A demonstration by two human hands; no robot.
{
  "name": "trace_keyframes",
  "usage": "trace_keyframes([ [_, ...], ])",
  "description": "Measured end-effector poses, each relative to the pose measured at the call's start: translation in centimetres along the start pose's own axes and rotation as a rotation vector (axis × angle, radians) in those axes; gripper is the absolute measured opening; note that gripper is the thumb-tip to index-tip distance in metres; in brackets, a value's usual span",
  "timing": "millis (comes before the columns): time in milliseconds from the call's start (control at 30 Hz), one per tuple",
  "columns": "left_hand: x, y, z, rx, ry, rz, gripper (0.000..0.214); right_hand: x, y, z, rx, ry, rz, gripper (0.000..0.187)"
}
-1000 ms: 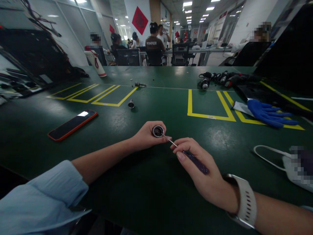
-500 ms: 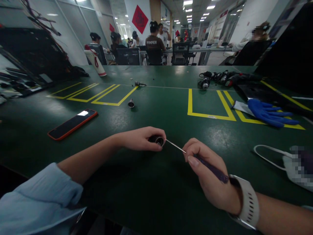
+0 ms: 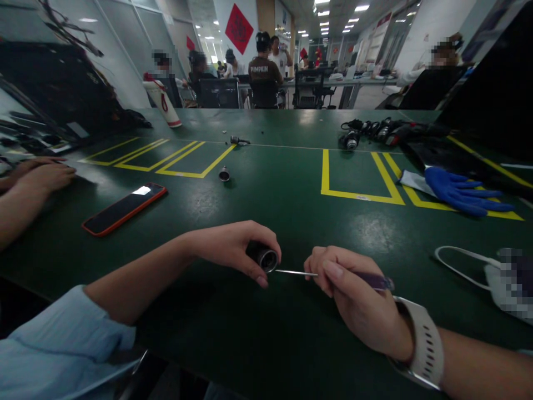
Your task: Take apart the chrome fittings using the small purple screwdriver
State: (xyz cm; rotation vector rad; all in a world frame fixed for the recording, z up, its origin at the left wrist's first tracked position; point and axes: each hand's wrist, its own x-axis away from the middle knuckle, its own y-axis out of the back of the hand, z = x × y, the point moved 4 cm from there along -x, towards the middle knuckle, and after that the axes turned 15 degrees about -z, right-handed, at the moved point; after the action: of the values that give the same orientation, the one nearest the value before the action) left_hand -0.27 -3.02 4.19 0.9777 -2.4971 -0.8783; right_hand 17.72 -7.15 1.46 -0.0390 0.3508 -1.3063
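My left hand (image 3: 233, 247) is closed around a dark round connector (image 3: 267, 259), its open metal-rimmed end facing me and to the right. In my right hand (image 3: 353, 291) is a screwdriver (image 3: 296, 273) with a thin metal shaft and a purple translucent handle. The shaft points left, and its tip is at the lower right rim of the connector; whether it touches is hard to tell. Beyond my hands a small metal shell (image 3: 224, 174) stands on the green table (image 3: 291, 344). Farther back lies another small dark connector part (image 3: 238, 140).
An orange-cased phone (image 3: 125, 209) lies at left, near another person's hands (image 3: 44, 175). A blue glove (image 3: 462, 191), a white strap loop (image 3: 460, 255) and black cabled parts (image 3: 352, 139) are at right. Toward the back left stands a white cup (image 3: 165, 103). Yellow tape marks the table.
My left hand has turned the connector's open end more toward me. The screwdriver now lies nearly level, its tip lower on the rim. Another person's hands have appeared at the left.
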Motion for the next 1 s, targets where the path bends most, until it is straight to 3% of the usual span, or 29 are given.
trace_keyframes([
  [133,0.0,0.2,-0.5,-0.093,-0.026,-0.076,0.038,0.1,-0.1,-0.1,0.08,0.032,0.032,0.03],
  [300,0.0,-0.3,-0.9,0.034,0.001,-0.039,0.037,0.0,-0.3,0.2,0.165,0.054,0.046,0.03],
  [433,0.0,-0.4,-0.9,0.009,0.05,-0.056,0.036,-0.2,-0.6,1.0,0.274,0.102,0.058,0.029],
  [700,0.8,-0.1,-0.4,0.237,0.392,-0.171,0.039,-0.1,-0.6,1.0,0.205,0.126,-0.005,0.026],
  [1000,0.5,0.0,-0.3,0.378,0.307,-0.312,0.045,-0.2,-0.4,0.5,0.173,0.088,-0.026,0.023],
])
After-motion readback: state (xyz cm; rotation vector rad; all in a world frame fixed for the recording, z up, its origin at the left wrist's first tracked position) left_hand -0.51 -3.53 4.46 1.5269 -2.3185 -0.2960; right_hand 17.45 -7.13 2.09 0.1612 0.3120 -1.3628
